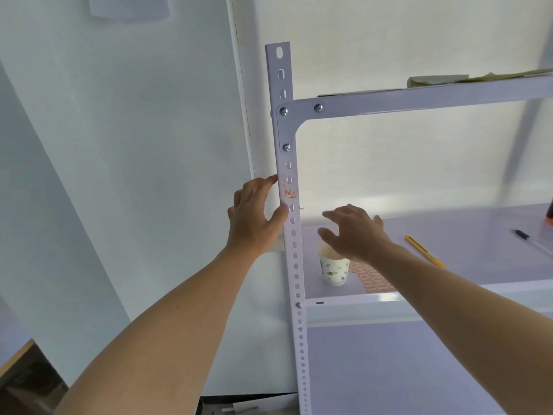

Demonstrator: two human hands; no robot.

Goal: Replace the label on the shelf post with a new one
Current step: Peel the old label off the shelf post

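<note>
A white perforated shelf post (pixel 294 256) runs up the middle of the view. A small torn orange-and-white label (pixel 290 193) sticks to its front face. My left hand (pixel 257 218) holds the post from the left side, thumb on the front just below the label, a fingertip touching the edge above it. My right hand (pixel 351 232) hovers over the shelf to the right of the post, fingers spread and holding nothing. A sheet of orange labels (pixel 372 280) lies on the shelf under my right forearm, partly hidden.
A patterned paper cup (pixel 333 269) stands on the white shelf (pixel 463 235) beside the post. A yellow utility knife (pixel 423 250) and a pen (pixel 531 241) lie further right. Folded cloth (pixel 437 80) lies on the upper shelf. White wall panels are on the left.
</note>
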